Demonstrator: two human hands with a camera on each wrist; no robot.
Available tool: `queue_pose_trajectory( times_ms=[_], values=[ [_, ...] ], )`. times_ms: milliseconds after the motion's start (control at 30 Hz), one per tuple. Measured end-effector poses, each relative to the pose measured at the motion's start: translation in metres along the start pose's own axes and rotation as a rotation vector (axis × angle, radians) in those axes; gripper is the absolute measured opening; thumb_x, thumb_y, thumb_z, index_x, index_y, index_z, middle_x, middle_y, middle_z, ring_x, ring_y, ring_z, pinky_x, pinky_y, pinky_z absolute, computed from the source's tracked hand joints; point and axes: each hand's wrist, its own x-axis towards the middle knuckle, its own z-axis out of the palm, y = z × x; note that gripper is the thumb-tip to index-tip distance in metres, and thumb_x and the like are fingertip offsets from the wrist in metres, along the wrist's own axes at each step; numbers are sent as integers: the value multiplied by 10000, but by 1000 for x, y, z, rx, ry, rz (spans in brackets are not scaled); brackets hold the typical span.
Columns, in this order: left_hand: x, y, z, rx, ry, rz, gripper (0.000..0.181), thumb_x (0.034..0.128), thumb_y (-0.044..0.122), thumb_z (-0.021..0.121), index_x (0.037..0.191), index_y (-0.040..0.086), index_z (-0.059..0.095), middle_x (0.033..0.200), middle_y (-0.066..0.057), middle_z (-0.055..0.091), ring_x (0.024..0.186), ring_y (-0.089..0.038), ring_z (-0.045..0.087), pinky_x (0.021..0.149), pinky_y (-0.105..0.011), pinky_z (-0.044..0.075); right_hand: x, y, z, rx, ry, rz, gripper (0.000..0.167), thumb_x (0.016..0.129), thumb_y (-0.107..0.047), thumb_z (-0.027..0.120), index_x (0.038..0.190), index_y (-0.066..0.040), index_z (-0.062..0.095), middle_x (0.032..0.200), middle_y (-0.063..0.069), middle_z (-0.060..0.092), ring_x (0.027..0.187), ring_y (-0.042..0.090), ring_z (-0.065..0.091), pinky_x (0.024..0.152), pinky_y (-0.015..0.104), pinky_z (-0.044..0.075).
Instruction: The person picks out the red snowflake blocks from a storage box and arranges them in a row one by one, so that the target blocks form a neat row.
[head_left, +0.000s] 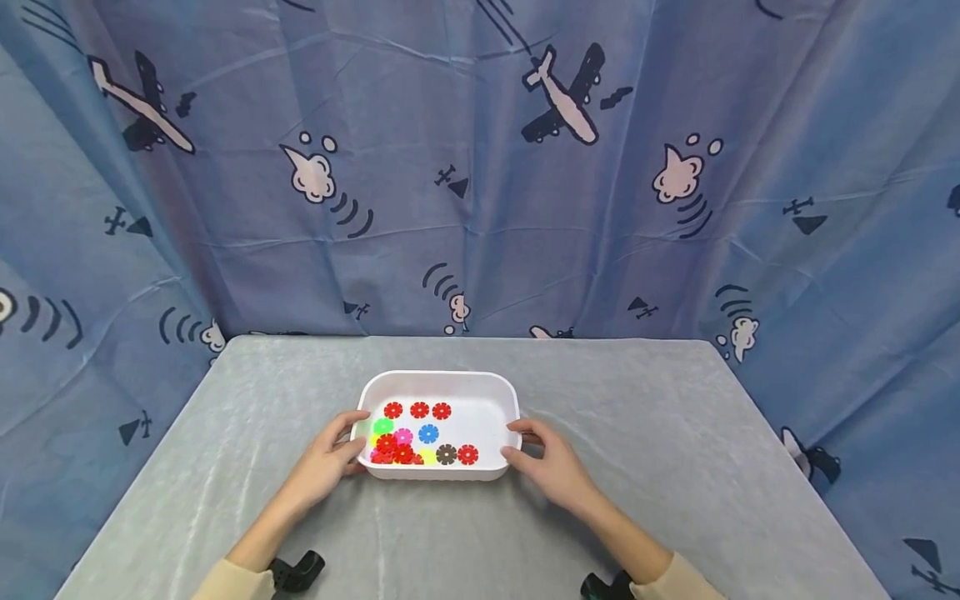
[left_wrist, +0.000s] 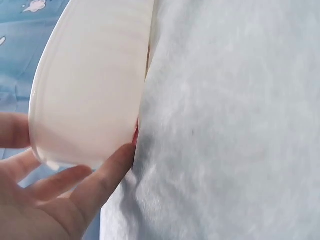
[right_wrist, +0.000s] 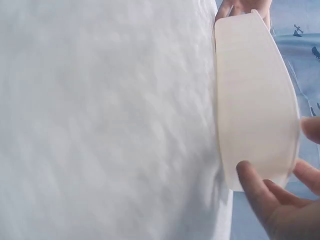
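Observation:
A white plastic tray (head_left: 483,417) lies near the middle of the table, its bare side wall (left_wrist: 95,75) filling much of the left wrist view. My left hand (head_left: 324,467) holds its left end, thumb at the rim and fingers on the wall. At the opposite end my right hand (head_left: 553,467) grips the tray in the same way. Inside are several small notched plastic discs: three red discs (head_left: 419,410) in a row, a blue disc (head_left: 428,433), a dark disc (head_left: 446,454), and a mixed heap at the left. Something red shows under the tray's edge beside a left fingertip.
A grey-white cloth covers the table (head_left: 645,417). Blue curtains (head_left: 465,167) printed with planes stand behind it and at both sides. A black device (head_left: 298,572) sits at the left wrist, another (head_left: 607,586) at the right wrist.

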Motion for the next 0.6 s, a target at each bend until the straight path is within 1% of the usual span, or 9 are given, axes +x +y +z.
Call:
queue_pose_trajectory(
  times_ms=[67,200,333,367,467,600],
  values=[
    [-1,-1,-1,13,2,0,444,1045,99,523,1482,65,457,1579,-250,336,1226,-367,602,853,-387,591,2,-3,-5,-33,-1,-19,372,921,-208,763,1244,-53,662,1284,104,642,1170,331,615,951,506,529],
    [-2,-2,-2,41,0,4,446,1044,103,525,1482,61,452,1564,-263,348,1200,-351,620,855,-390,589,9,-13,-19,-120,5,-72,360,928,-188,753,1238,-30,661,1231,110,659,1111,305,631,894,445,562],
    [-1,-2,-3,79,7,9,436,1041,114,540,1468,64,461,1534,-270,373,1149,-326,643,858,-404,588,18,-27,-29,-159,-11,-135,335,922,-168,758,1210,-20,671,1166,136,670,1033,271,644,869,447,570],
    [-1,-2,-3,86,9,13,431,1040,115,547,1460,65,468,1523,-265,387,1131,-323,650,855,-404,588,20,-30,-30,-160,-23,-153,321,922,-163,757,1199,-21,676,1147,131,675,1012,258,647,867,451,570],
    [1,-3,-3,107,9,45,421,1036,109,559,1444,48,473,1487,-269,428,1144,-335,642,847,-390,586,26,-40,-32,-162,-77,-193,270,918,-149,759,1159,-45,695,1101,108,690,960,203,647,852,434,573],
    [2,-4,-4,146,4,78,427,1033,106,568,1442,38,466,1486,-257,449,1252,-383,574,844,-364,575,34,-48,-30,-167,-165,-209,224,915,-154,758,1124,-89,706,1069,53,699,936,145,639,842,364,569]
  ],
)
